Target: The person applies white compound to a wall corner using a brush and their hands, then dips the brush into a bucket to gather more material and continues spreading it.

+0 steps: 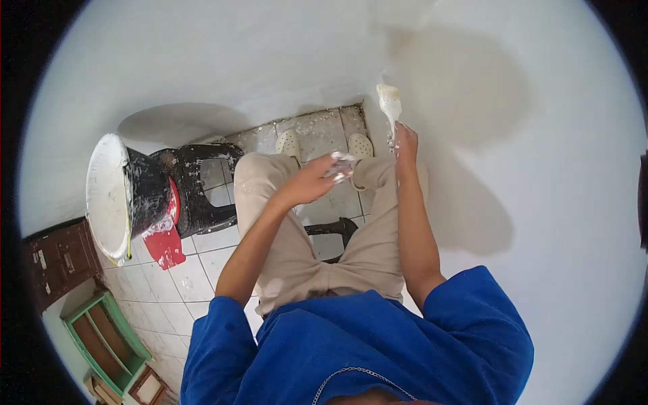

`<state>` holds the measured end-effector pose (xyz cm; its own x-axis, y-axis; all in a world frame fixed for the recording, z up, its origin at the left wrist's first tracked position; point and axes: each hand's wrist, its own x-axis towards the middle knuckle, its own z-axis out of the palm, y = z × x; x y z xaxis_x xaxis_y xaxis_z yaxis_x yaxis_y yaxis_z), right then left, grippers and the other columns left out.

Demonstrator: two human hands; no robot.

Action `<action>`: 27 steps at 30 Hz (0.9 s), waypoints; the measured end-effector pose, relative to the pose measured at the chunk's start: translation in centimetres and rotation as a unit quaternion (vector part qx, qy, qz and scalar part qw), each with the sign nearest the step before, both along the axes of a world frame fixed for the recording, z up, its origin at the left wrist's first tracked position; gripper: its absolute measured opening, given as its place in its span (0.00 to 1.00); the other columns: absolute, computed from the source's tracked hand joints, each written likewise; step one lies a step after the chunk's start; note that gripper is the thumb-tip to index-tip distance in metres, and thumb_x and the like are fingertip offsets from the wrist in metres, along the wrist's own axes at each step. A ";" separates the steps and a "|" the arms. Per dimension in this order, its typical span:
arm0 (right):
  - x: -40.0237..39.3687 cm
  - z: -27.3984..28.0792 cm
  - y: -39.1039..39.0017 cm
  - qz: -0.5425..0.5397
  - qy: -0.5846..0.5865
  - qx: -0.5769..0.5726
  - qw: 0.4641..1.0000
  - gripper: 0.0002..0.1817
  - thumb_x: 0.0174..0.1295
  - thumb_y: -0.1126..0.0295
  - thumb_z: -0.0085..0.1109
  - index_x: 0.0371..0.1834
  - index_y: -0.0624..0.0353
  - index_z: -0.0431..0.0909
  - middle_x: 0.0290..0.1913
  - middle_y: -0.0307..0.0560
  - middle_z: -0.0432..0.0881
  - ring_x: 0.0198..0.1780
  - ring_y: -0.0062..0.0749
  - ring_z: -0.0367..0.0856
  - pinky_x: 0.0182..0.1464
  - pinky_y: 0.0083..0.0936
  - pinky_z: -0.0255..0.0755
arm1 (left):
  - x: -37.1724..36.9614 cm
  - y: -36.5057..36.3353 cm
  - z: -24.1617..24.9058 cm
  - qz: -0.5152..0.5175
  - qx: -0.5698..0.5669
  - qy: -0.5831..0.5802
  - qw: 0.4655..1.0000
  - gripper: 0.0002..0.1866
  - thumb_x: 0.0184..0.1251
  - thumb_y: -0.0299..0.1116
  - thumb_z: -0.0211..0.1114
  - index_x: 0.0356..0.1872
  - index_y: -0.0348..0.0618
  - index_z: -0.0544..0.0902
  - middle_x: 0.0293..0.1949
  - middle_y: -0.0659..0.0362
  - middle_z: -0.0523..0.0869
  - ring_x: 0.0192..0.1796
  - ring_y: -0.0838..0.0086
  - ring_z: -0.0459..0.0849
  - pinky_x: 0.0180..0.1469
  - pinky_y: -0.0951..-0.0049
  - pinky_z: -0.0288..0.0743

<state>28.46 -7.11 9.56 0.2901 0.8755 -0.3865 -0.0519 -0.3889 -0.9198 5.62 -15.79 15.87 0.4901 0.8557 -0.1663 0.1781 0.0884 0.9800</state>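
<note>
My right hand is wrapped round the handle of a paint-covered brush, whose bristles point up toward the white wall. Over my knees, my left hand has white paint on its fingers, which are apart with nothing seen between them. Left of my legs, a black bucket with a white-coated top stands on a black stool. A red piece smeared with white sticks out beside the bucket.
Tiled floor lies below, spattered with white. Walls meet near my feet in cream clogs. A brown door and a green-framed shelf are at the lower left. Part of another black stool shows between my legs.
</note>
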 end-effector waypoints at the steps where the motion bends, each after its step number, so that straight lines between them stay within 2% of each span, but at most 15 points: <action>1: 0.0 0.3 -0.4 -0.012 0.020 0.011 1.000 0.15 0.58 0.60 0.49 0.30 0.62 0.76 0.18 0.35 0.70 0.15 0.16 0.64 0.17 0.16 0.56 | -1.0 -1.2 1.8 0.021 -0.052 -0.031 0.998 0.22 0.62 0.39 0.55 0.54 0.38 0.70 0.47 0.52 0.77 0.51 0.69 0.75 0.55 0.70 0.65; 3: -0.1 0.7 -0.9 -0.032 0.058 0.026 0.997 0.16 0.60 0.59 0.49 0.31 0.63 0.76 0.18 0.36 0.70 0.15 0.17 0.64 0.16 0.16 0.56 | -3.9 -3.9 2.9 0.057 0.002 -0.101 0.993 0.22 0.62 0.36 0.55 0.56 0.38 0.69 0.50 0.56 0.76 0.54 0.73 0.73 0.58 0.70 0.64; 6: 0.2 -1.0 0.5 -0.059 0.085 0.052 0.993 0.18 0.61 0.59 0.49 0.20 0.60 0.72 0.16 0.35 0.66 0.16 0.18 0.62 0.19 0.18 0.56 | -8.1 -7.1 7.1 0.209 0.007 -0.019 0.978 0.22 0.61 0.34 0.55 0.56 0.37 0.69 0.51 0.56 0.76 0.54 0.72 0.72 0.59 0.71 0.62; 9: -0.3 1.5 0.1 -0.074 0.134 0.066 0.986 0.20 0.62 0.57 0.47 0.18 0.59 0.69 0.17 0.35 0.66 0.16 0.18 0.61 0.19 0.18 0.56 | -11.6 -9.7 12.5 0.341 0.046 -0.013 0.939 0.19 0.63 0.34 0.54 0.54 0.39 0.71 0.49 0.56 0.77 0.53 0.72 0.74 0.59 0.70 0.63; 11: 0.3 0.0 0.6 -0.079 0.137 0.086 0.984 0.20 0.63 0.56 0.46 0.20 0.60 0.71 0.17 0.35 0.67 0.17 0.18 0.62 0.19 0.18 0.56 | -14.1 -11.6 15.1 0.448 0.082 -0.003 0.890 0.17 0.65 0.35 0.53 0.52 0.38 0.73 0.48 0.55 0.78 0.53 0.71 0.75 0.57 0.70 0.65; 13: 0.5 -0.3 0.5 -0.086 0.139 0.091 0.982 0.20 0.63 0.56 0.45 0.23 0.61 0.73 0.18 0.35 0.68 0.17 0.18 0.63 0.19 0.17 0.57 | -18.4 -13.6 16.1 0.499 0.135 -0.006 0.856 0.17 0.64 0.33 0.53 0.52 0.36 0.73 0.49 0.54 0.78 0.53 0.70 0.76 0.56 0.70 0.66; 15: 0.3 0.4 0.3 -0.094 0.146 0.090 0.981 0.20 0.63 0.56 0.44 0.27 0.62 0.76 0.18 0.36 0.68 0.17 0.18 0.63 0.19 0.17 0.57 | -22.3 -15.5 16.7 0.509 0.220 0.064 0.830 0.17 0.64 0.30 0.52 0.53 0.33 0.71 0.49 0.52 0.77 0.53 0.69 0.75 0.56 0.70 0.66; 17: 0.0 1.0 0.1 -0.093 0.147 0.084 0.981 0.20 0.64 0.55 0.44 0.31 0.62 0.77 0.18 0.35 0.69 0.16 0.18 0.64 0.18 0.16 0.58 | -27.9 -17.0 15.4 0.524 0.255 0.209 0.786 0.17 0.64 0.27 0.49 0.53 0.30 0.70 0.49 0.51 0.77 0.53 0.68 0.75 0.57 0.70 0.65; 18: -0.1 1.1 0.1 -0.093 0.146 0.079 0.982 0.20 0.64 0.55 0.44 0.33 0.62 0.77 0.19 0.35 0.70 0.16 0.18 0.65 0.17 0.16 0.59 | -28.8 -17.5 15.7 0.532 0.274 0.321 0.734 0.16 0.64 0.25 0.47 0.51 0.29 0.71 0.48 0.51 0.78 0.52 0.69 0.76 0.56 0.71 0.66; 21: -0.4 1.2 0.1 -0.092 0.122 0.074 0.985 0.20 0.64 0.55 0.44 0.34 0.62 0.77 0.19 0.35 0.70 0.17 0.18 0.66 0.18 0.16 0.59 | -31.8 -18.2 15.2 0.595 0.243 0.391 0.658 0.15 0.63 0.26 0.48 0.50 0.31 0.73 0.47 0.50 0.78 0.51 0.68 0.77 0.54 0.71 0.68; 22: -0.9 1.9 0.0 -0.084 0.118 0.087 0.986 0.20 0.64 0.55 0.44 0.34 0.62 0.77 0.19 0.35 0.70 0.17 0.18 0.65 0.19 0.16 0.59 | -33.5 -18.5 14.9 0.578 0.240 0.451 0.636 0.15 0.62 0.26 0.50 0.48 0.32 0.74 0.47 0.49 0.79 0.49 0.67 0.78 0.51 0.70 0.69; 25: -3.6 5.2 -0.4 -0.032 0.113 0.127 0.985 0.19 0.64 0.56 0.44 0.34 0.62 0.77 0.20 0.35 0.70 0.18 0.17 0.64 0.20 0.15 0.58 | -36.6 -19.0 13.2 0.569 0.263 0.453 0.634 0.14 0.62 0.26 0.51 0.48 0.32 0.75 0.47 0.48 0.79 0.49 0.64 0.79 0.50 0.69 0.70; 27: -6.4 8.5 -0.9 0.026 0.106 0.149 0.983 0.18 0.64 0.55 0.46 0.35 0.61 0.76 0.22 0.33 0.71 0.21 0.15 0.66 0.22 0.15 0.60 | -37.6 -18.7 12.2 0.565 0.238 0.473 0.633 0.14 0.61 0.25 0.51 0.47 0.33 0.75 0.46 0.48 0.79 0.50 0.62 0.78 0.50 0.70 0.71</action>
